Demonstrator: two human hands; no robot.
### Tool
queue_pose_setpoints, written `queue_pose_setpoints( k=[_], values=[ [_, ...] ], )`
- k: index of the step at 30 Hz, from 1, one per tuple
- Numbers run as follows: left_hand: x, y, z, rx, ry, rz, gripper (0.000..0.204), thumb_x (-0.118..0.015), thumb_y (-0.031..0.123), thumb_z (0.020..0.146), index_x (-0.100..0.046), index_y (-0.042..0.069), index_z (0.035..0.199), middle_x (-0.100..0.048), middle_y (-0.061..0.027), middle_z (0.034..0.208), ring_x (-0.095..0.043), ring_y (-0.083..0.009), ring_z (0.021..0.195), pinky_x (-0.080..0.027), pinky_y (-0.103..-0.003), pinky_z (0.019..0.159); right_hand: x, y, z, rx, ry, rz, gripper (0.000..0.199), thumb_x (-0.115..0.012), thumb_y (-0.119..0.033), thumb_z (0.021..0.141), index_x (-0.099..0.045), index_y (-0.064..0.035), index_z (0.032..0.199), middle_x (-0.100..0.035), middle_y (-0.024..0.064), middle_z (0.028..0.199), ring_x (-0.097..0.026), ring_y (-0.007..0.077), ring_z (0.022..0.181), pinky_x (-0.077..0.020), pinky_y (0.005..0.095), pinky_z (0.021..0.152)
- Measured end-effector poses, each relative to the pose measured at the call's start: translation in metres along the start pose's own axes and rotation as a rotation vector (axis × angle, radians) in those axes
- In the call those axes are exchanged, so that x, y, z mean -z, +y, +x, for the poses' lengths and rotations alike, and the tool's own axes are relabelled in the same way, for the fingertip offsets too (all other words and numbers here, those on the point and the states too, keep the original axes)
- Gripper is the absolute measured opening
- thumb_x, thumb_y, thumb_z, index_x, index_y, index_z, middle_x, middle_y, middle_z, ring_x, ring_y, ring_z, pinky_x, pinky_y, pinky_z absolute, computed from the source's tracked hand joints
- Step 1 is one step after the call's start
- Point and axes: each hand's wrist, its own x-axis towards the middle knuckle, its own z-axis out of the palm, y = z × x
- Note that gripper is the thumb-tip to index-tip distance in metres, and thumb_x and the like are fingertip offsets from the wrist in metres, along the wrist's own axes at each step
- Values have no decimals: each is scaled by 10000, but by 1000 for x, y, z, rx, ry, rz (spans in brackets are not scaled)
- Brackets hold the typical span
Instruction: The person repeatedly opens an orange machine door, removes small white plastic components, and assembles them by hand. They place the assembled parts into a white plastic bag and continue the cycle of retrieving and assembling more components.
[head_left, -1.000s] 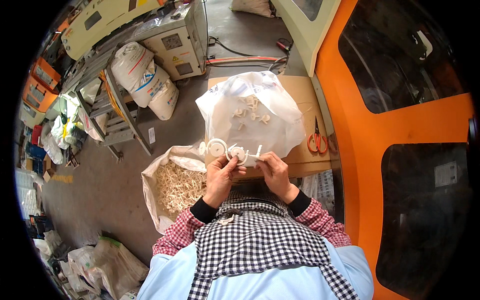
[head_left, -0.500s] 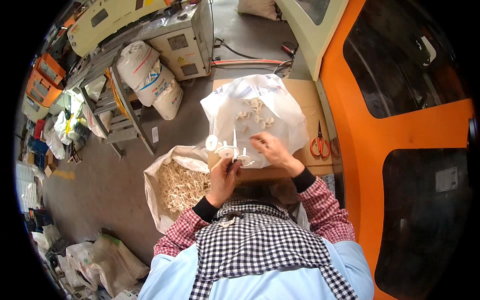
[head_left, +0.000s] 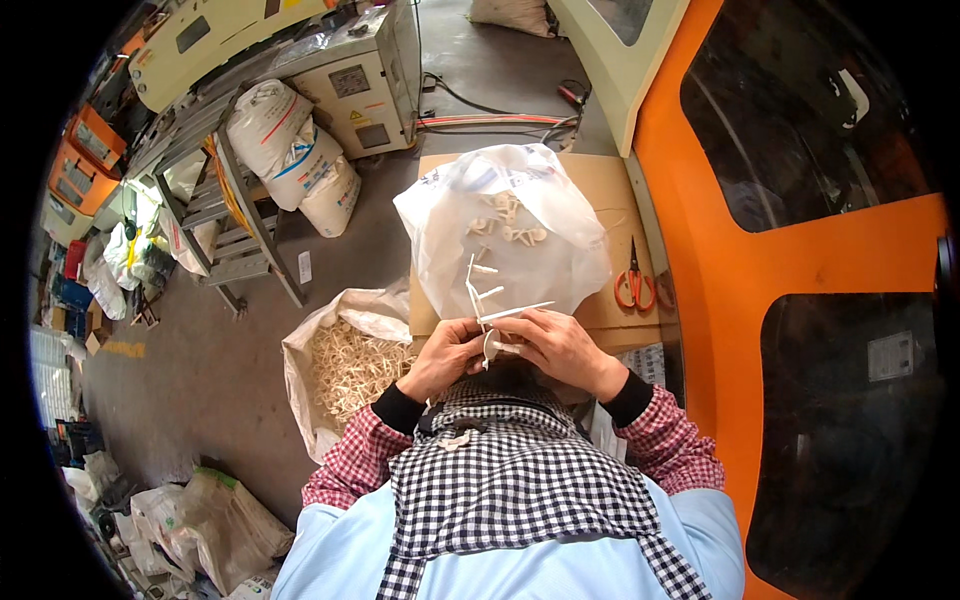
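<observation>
A workshop floor of bare grey concrete, seen from above in even daylight. An orange machine housing with dark window panels fills the right side. A cardboard-topped work surface stands just beside it, orange-handled scissors lying near its right edge. On the floor to the left, an open sack holds pale plastic scraps. Farther back, white filled sacks lean against a grey metal step frame, near a cream control cabinet with cables trailing across the concrete. Crumpled bags lie at lower left; orange crates and clutter line the far left edge.
</observation>
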Motion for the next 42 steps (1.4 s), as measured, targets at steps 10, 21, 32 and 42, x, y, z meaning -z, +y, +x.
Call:
queue_pose_setpoints(
  k=[10, 21, 32, 42],
  values=[
    [-8, -3, 0, 72, 37, -34, 228, -532, 194, 923, -591, 6, 1037, -563, 29, 745, -469, -14, 554, -350, -141, 475, -9, -4, -7, 82, 115, 189, 192, -669, -20, 755, -569, -26, 918, -567, 113, 1024, -619, 239, 873, -540, 312, 708],
    [-17, -9, 3, -17, 147, -39, 175, -551, 146, 905, -589, -7, 983, -566, 9, 716, -472, -32, 527, -359, -156, 464, -26, 9, -29, -135, 119, 28, 224, -634, -45, 791, -572, -16, 1005, -570, 117, 949, -617, 274, 782, -523, 323, 661],
    [-6, -8, 5, 100, -60, -194, 188, -532, 109, 903, -580, -15, 1035, -569, -1, 721, -483, -41, 526, -346, -149, 450, -26, 14, -21, 185, 176, -25, 350, -658, -82, 779, -546, -73, 1110, -559, 103, 1057, -618, 261, 860, -537, 347, 700],
    [-5, -7, 9, 110, 77, -126, 175, -527, 157, 919, -594, -1, 952, -550, 20, 718, -469, -25, 505, -350, -147, 444, -20, -2, -16, 99, 136, -166, 239, -611, -41, 784, -556, -55, 1016, -551, 125, 1081, -606, 247, 815, -521, 346, 651]
  ],
)
